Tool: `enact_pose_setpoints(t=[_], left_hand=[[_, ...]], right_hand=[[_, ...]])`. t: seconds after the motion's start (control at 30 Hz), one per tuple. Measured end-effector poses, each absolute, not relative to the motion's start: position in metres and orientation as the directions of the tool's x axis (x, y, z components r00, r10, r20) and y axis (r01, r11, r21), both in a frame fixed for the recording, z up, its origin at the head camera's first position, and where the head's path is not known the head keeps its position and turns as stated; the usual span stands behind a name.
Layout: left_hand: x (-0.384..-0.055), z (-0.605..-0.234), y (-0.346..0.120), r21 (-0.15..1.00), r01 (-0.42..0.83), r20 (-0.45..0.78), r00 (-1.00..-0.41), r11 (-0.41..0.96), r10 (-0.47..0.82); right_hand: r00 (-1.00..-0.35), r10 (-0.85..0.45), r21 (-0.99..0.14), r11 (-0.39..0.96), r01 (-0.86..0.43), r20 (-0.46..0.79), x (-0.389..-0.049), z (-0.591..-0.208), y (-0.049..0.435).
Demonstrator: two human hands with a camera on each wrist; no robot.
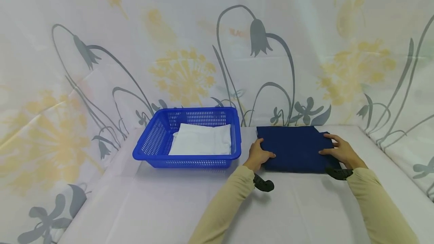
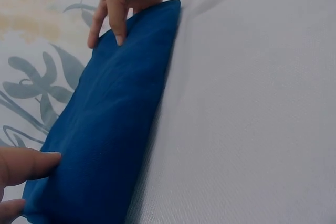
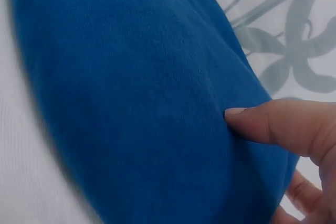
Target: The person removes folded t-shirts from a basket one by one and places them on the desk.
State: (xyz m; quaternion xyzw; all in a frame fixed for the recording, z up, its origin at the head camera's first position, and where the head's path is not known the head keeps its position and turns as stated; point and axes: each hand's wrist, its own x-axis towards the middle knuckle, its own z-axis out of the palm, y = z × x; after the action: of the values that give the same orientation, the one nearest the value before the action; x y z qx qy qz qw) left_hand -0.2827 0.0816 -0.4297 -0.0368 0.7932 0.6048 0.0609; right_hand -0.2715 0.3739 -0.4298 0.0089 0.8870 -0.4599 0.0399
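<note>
Folded navy cloth [image 1: 295,150] lies flat on the white-covered table [image 1: 298,206], right of centre in the head frame. Both hands are on it, one per side; neither is free.

Risks, my read: layers look loosely stacked. Upper right corner of the cloth shows a step where edges don't line up, so uneven pull could slide the layers and undo the fold. Grip is at the two sides only, so the middle could sag if the cloth comes up. If one hand takes only the top layer, the bottom one could peel or drag. Can't tell how many layers either hand has.

Pose: left hand [image 1: 258,155] pinches the left side, thumb on top pointing inward, fingers at the edge. Right hand [image 1: 344,153] mirrors it on the right side: thumb flat on top, index finger near the upper right corner. Right wrist view shows that thumb pressing the fabric, other fingers round the edge, tips hidden. Forearms reach in from the bottom of the head frame, spread apart.

Left of the cloth, just clear of the left hand: blue plastic basket [image 1: 186,157], folded white cloth [image 1: 203,140] inside. Gap is narrow, so a leftward swing low down could clip the rim.
</note>
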Motion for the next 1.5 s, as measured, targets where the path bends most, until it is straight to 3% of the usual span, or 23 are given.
enact_pose_setpoints(t=[0.33, 0.77, 1.07, 1.5], left_hand=[[-0.280, -0.425, 0.076, 0.944, -0.105, -0.090, -0.994, 0.311, -0.062], [-0.270, -0.409, 0.067, 0.891, -0.011, -0.050, -0.996, 0.453, 0.076], [-0.266, -0.404, 0.056, 0.776, 0.262, 0.100, -0.949, 0.574, 0.298], [-0.255, -0.386, 0.047, 0.536, 0.558, 0.285, -0.826, 0.633, 0.487]], right_hand=[[-0.998, 0.049, -0.780, 0.623, 0.057, -0.034, -0.261, -0.424, 0.372], [-0.981, 0.108, -0.675, 0.737, -0.032, 0.164, -0.257, -0.402, 0.349], [-0.925, 0.079, -0.593, 0.786, -0.172, 0.373, -0.253, -0.389, 0.327], [-0.870, 0.012, -0.537, 0.791, -0.293, 0.493, -0.244, -0.375, 0.309]])
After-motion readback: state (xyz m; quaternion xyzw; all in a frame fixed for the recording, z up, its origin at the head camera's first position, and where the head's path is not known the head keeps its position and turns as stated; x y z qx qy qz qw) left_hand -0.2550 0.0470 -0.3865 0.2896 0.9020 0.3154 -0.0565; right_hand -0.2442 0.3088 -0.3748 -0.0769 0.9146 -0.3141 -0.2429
